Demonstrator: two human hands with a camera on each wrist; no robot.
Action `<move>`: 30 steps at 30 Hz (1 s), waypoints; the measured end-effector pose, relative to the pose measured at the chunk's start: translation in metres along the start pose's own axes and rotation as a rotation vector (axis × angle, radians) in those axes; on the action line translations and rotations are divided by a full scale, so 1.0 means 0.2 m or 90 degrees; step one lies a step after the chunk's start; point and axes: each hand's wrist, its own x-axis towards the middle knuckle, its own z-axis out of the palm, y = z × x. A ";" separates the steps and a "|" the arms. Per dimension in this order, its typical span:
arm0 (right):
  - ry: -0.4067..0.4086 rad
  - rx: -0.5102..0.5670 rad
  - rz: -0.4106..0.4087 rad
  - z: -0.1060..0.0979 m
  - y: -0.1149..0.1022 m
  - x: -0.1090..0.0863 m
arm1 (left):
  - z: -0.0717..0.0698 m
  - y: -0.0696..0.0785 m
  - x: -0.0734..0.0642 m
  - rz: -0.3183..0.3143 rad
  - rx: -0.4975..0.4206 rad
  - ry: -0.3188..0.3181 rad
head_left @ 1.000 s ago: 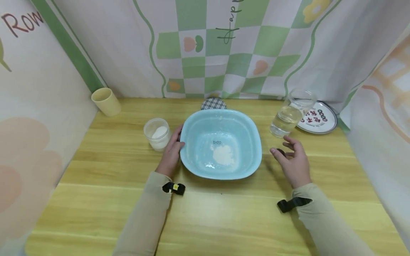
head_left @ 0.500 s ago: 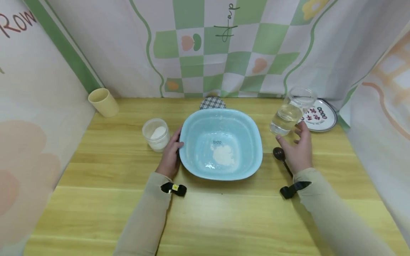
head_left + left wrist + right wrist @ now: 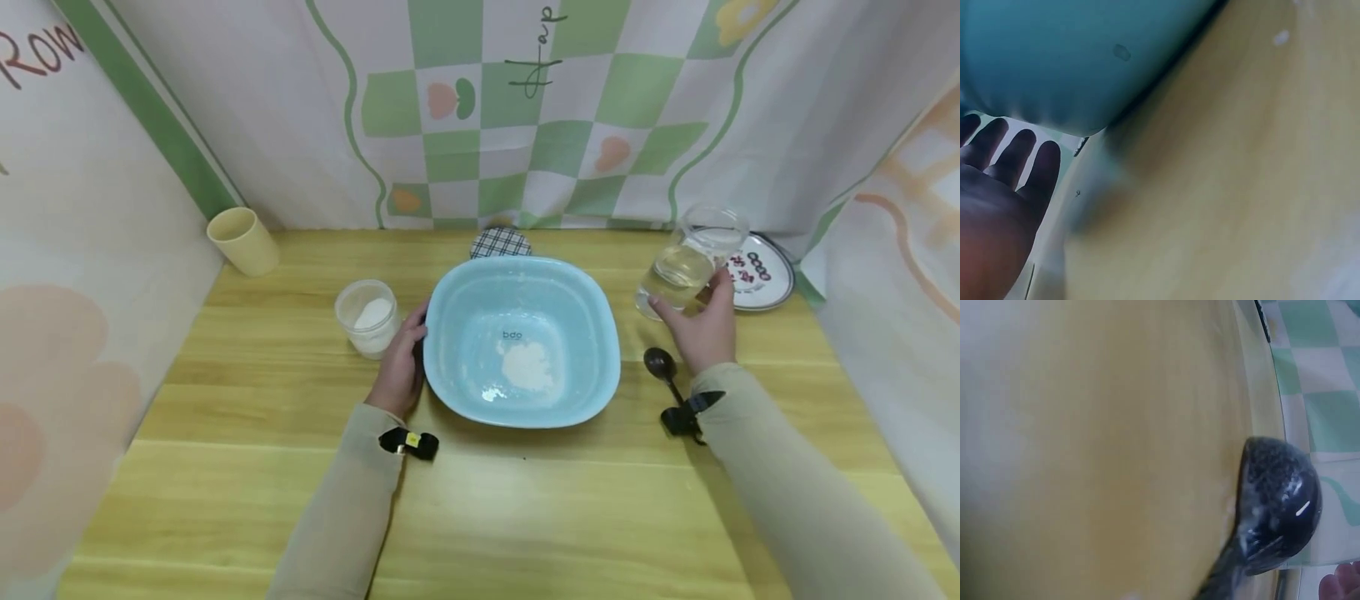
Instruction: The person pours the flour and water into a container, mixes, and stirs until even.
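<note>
A light blue basin (image 3: 517, 287) with a patch of white powder (image 3: 527, 367) inside stands on the wooden table. My left hand (image 3: 397, 371) rests against its left side, thumb at the rim. In the left wrist view, the straight, spread fingers (image 3: 1041, 172) reach up to the basin's outer wall. To the right, my right hand (image 3: 705, 325) grips the lower part of a clear glass (image 3: 678, 271) partly filled with liquid, thumb in front and fingers at its right side. A dark spoon (image 3: 660, 364) lies below that hand, its bowl large in the right wrist view.
A clear tub of white powder (image 3: 367, 321) stands just left of my left hand. Farther back left is a yellow cup (image 3: 243, 242). Behind the basin lies a round plaid piece (image 3: 501, 242). A white plate with red writing (image 3: 765, 283) sits behind the glass.
My right hand has put down the spoon and moved up and back to the glass, its fingers now around it. The left hand has stayed at the basin.
</note>
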 end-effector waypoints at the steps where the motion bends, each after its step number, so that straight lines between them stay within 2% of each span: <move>1: 0.001 0.009 0.010 0.00 0.00 0.01 | 0.00 0.00 0.00 -0.001 0.006 -0.001; 8: 0.022 0.087 0.065 0.01 -0.02 0.09 | 0.00 0.00 0.01 -0.014 0.036 -0.001; 11: 0.011 0.076 0.079 0.01 -0.02 0.12 | 0.00 -0.01 0.00 -0.025 0.064 0.010; 15: -0.007 0.053 0.096 0.02 -0.02 0.13 | -0.01 -0.02 0.00 -0.015 0.081 0.013; 24: -0.018 0.023 0.093 -0.01 -0.01 0.09 | 0.00 -0.03 0.01 -0.008 0.094 0.002; 30: -0.038 0.028 0.056 -0.04 -0.01 0.03 | -0.01 -0.02 0.00 -0.012 0.098 0.005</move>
